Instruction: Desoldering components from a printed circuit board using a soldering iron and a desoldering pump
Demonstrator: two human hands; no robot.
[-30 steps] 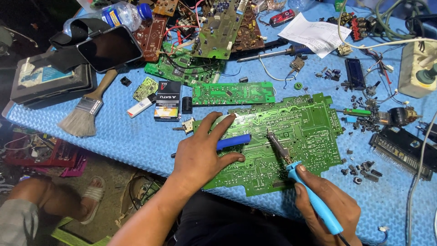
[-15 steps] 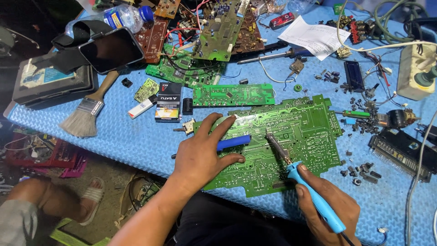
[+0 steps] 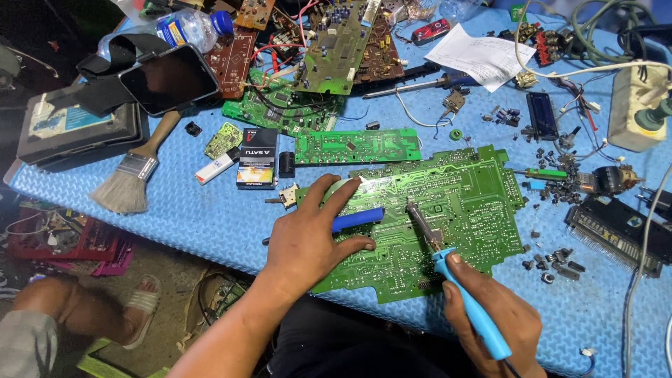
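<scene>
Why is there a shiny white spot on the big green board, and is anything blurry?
Head view: lamp glare whitens the big green board near the left hand's fingertip; the soldering iron in the right hand looks sharp; the floor and picture corners are dimmer, slightly soft.

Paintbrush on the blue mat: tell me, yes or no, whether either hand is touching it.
No: the paintbrush lies alone at the mat's left, while the left hand rests on the green circuit board and the right hand grips the soldering iron.

Person, head view. Left hand [image 3: 304, 241]: bare, no glove, ring or watch; forearm uncovered, no sleeve in view. Right hand [image 3: 493, 308]: bare, no glove or ring; short trimmed thumbnail visible. Dark garment over the lap, below the left hand, between both forearms.
</scene>
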